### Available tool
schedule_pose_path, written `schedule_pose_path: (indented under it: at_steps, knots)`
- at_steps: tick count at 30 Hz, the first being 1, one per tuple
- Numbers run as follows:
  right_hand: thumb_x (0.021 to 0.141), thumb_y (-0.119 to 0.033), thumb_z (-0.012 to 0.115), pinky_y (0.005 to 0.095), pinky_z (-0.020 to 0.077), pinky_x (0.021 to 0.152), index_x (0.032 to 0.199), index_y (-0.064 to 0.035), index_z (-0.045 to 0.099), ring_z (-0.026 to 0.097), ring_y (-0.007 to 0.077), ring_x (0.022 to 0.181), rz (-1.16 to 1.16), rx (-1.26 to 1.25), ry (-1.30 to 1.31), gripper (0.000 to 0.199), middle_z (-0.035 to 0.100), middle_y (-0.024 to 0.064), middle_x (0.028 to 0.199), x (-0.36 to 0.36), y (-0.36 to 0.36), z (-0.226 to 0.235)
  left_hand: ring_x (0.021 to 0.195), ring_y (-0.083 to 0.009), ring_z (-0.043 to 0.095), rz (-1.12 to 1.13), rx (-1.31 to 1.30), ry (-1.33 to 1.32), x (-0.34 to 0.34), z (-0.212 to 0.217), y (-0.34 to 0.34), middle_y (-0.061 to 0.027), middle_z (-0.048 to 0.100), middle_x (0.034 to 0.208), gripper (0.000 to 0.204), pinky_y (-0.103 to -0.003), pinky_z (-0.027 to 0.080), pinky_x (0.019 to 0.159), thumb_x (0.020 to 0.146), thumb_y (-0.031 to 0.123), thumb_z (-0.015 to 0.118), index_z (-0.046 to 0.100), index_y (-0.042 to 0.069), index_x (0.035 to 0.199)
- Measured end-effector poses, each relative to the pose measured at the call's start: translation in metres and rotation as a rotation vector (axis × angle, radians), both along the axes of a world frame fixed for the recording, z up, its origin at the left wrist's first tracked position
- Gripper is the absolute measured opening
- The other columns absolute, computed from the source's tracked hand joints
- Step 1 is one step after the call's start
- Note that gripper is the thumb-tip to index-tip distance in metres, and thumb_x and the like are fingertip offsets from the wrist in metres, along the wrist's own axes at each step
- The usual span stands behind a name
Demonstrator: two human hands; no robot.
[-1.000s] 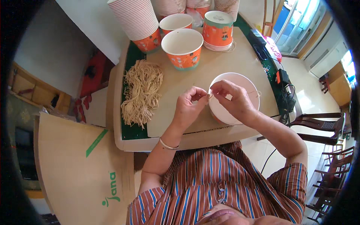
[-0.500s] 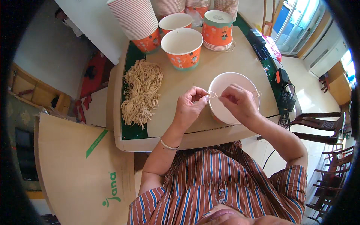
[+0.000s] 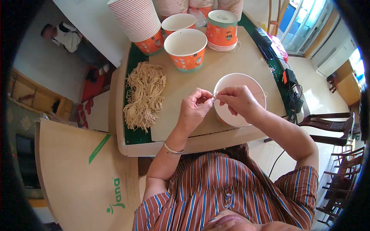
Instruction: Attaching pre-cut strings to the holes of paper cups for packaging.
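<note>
At the left rim of a white-lined paper bucket (image 3: 241, 111), my left hand (image 3: 196, 107) pinches a thin cord (image 3: 216, 93) between thumb and forefinger. My right hand (image 3: 239, 101), over the bucket's mouth, is closed on the same cord, and its fingertips meet the left ones. A bit of the cord shows at the bucket's right rim. To the left lies a bundle of beige cords (image 3: 145, 96), loosely heaped. Any knot between the fingertips is too small to make out.
Orange paper buckets (image 3: 185, 50) stand farther back, with a tall nested stack (image 3: 137, 25) at the left and an upturned bucket (image 3: 222, 30) at the right. Power adapters and cables (image 3: 291, 86) line the right edge. A large cardboard box (image 3: 84, 173) stands left; a dark chair (image 3: 327, 127) right.
My right hand has moved left and slightly up, bringing its fingertips to my left ones; the small cord loop between them has closed up. A person has come into view at the far left.
</note>
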State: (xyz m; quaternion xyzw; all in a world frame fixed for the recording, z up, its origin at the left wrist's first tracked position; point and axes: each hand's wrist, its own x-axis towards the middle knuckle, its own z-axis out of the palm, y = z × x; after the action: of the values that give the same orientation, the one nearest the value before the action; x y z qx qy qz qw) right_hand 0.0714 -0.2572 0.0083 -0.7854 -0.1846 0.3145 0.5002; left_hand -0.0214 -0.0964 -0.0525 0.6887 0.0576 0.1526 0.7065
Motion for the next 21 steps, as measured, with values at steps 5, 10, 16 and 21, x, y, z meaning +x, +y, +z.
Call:
schedule_pose_path:
  at_steps: [5,10,16,21]
  knots:
    - [0.093,-0.01,0.068,0.0231,0.0404,0.042,0.102,0.0005,0.072,0.053,0.0063,0.049,0.003,0.061,-0.064,0.015,0.067,0.0036,0.074,-0.004,0.004,-0.002,0.079,-0.0065,0.061,0.005,0.001,-0.005,0.0,-0.001,0.001,0.0002,0.067,0.088,0.008,-0.023,0.051,0.075,0.088,0.003,0.069,0.067,0.003,0.096]
    - [0.09,-0.015,0.07,0.0313,0.0507,0.052,0.099,-0.0027,0.073,0.062,0.0152,0.057,0.004,0.036,-0.197,0.016,0.069,0.0096,0.075,-0.006,0.003,-0.003,0.079,-0.0072,0.061,0.015,0.017,0.0,0.0,0.0,0.001,-0.0011,0.067,0.088,0.008,-0.024,0.051,0.075,0.088,0.003,0.07,0.067,0.002,0.095]
    - [0.087,-0.01,0.067,0.0414,0.055,0.075,0.097,-0.0021,0.07,0.068,0.0338,0.083,0.105,0.046,-0.59,0.013,0.068,0.0149,0.093,-0.015,0.0,0.002,0.08,-0.0079,0.063,0.013,0.032,-0.011,0.001,0.0,0.001,-0.0017,0.068,0.089,0.008,-0.025,0.052,0.075,0.088,0.002,0.07,0.067,0.002,0.095]
    - [0.088,-0.01,0.066,0.0435,0.0544,0.076,0.095,-0.0012,0.068,0.067,0.0366,0.085,0.148,0.054,-0.705,0.012,0.065,0.0153,0.093,-0.016,-0.001,-0.003,0.077,-0.002,0.055,0.032,0.182,-0.047,-0.001,0.005,0.0,0.0045,0.063,0.086,0.006,-0.018,0.047,0.069,0.094,0.006,0.069,0.066,0.003,0.097]
